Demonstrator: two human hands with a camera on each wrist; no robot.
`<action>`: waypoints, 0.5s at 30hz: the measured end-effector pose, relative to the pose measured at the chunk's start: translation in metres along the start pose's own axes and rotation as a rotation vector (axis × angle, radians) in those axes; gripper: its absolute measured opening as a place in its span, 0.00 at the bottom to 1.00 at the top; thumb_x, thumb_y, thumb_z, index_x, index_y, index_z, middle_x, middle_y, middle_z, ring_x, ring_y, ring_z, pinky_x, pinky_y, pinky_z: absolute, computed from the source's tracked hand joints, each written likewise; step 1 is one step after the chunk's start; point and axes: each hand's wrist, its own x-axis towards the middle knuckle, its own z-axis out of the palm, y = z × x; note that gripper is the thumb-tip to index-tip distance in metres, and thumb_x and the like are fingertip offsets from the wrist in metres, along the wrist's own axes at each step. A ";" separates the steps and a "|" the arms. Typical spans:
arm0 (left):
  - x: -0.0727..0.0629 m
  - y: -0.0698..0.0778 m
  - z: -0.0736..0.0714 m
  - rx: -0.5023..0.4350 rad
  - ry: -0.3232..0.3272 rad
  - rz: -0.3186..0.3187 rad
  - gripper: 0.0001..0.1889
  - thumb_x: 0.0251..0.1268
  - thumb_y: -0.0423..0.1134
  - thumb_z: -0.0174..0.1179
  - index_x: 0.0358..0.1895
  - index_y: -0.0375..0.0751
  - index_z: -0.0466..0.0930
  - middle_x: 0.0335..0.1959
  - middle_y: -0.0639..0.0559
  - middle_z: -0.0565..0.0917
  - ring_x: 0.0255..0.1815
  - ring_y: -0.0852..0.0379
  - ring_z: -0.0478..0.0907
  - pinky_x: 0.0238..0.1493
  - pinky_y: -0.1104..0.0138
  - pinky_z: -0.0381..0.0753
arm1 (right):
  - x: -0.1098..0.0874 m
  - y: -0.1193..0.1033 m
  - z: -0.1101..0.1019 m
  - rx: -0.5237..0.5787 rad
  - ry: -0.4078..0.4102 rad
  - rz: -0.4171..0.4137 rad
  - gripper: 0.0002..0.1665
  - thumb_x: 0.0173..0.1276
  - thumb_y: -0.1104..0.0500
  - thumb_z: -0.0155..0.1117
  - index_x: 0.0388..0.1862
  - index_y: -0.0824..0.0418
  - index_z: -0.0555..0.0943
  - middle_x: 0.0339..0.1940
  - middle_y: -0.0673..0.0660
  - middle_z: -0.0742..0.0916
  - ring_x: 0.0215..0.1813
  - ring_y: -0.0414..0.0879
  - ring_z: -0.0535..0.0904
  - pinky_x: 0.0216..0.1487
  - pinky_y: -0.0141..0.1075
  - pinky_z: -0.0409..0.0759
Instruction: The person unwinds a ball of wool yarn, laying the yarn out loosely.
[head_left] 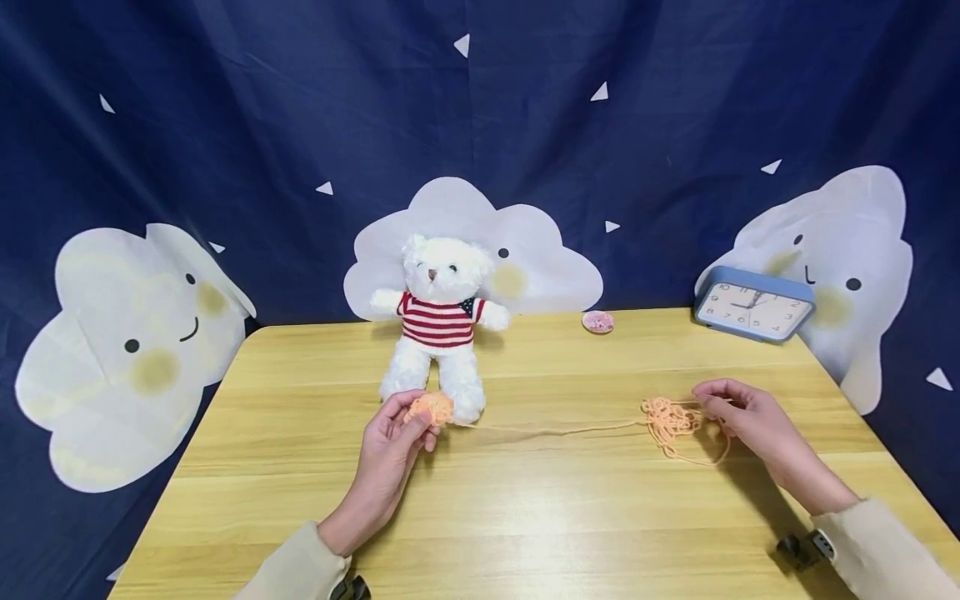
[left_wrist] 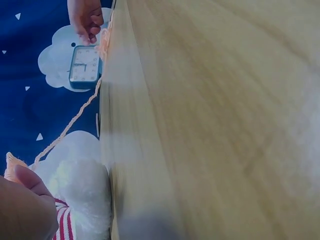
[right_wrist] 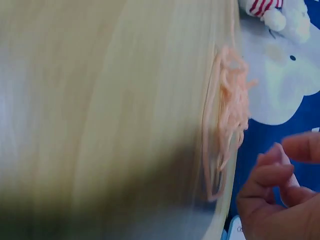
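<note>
My left hand holds a small peach yarn ball between thumb and fingers, in front of the white teddy bear's legs. In the left wrist view part of the yarn ball shows behind the thumb. A single strand runs from it rightward to a loose yarn pile on the table. Just right of that pile hovers my right hand, its fingers loosely bent. In the right wrist view the right hand shows no yarn between its fingertips, apart from the yarn pile.
A white teddy bear in a red-striped shirt sits at the back of the wooden table. Near the back edge lies a small pink round item. A blue clock stands at the back right, before a dark blue curtain.
</note>
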 end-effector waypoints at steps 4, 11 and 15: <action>-0.001 0.002 0.000 -0.001 0.005 -0.009 0.16 0.81 0.24 0.56 0.65 0.23 0.72 0.46 0.43 0.80 0.38 0.54 0.82 0.36 0.71 0.85 | -0.005 -0.003 0.008 0.185 0.048 -0.019 0.08 0.86 0.62 0.62 0.49 0.56 0.88 0.33 0.48 0.85 0.33 0.41 0.79 0.33 0.30 0.80; -0.003 0.004 0.000 0.006 -0.003 -0.013 0.15 0.83 0.25 0.53 0.66 0.24 0.71 0.46 0.43 0.80 0.40 0.54 0.82 0.37 0.71 0.85 | -0.014 -0.016 0.041 0.418 -0.061 -0.075 0.10 0.86 0.65 0.60 0.57 0.60 0.87 0.43 0.50 0.89 0.35 0.39 0.78 0.32 0.28 0.81; -0.003 0.003 0.001 0.000 -0.007 -0.010 0.16 0.82 0.24 0.54 0.66 0.23 0.71 0.45 0.42 0.80 0.38 0.54 0.82 0.35 0.71 0.84 | -0.015 -0.028 0.059 0.405 -0.252 -0.084 0.17 0.88 0.63 0.57 0.68 0.65 0.81 0.58 0.56 0.89 0.43 0.42 0.84 0.41 0.31 0.87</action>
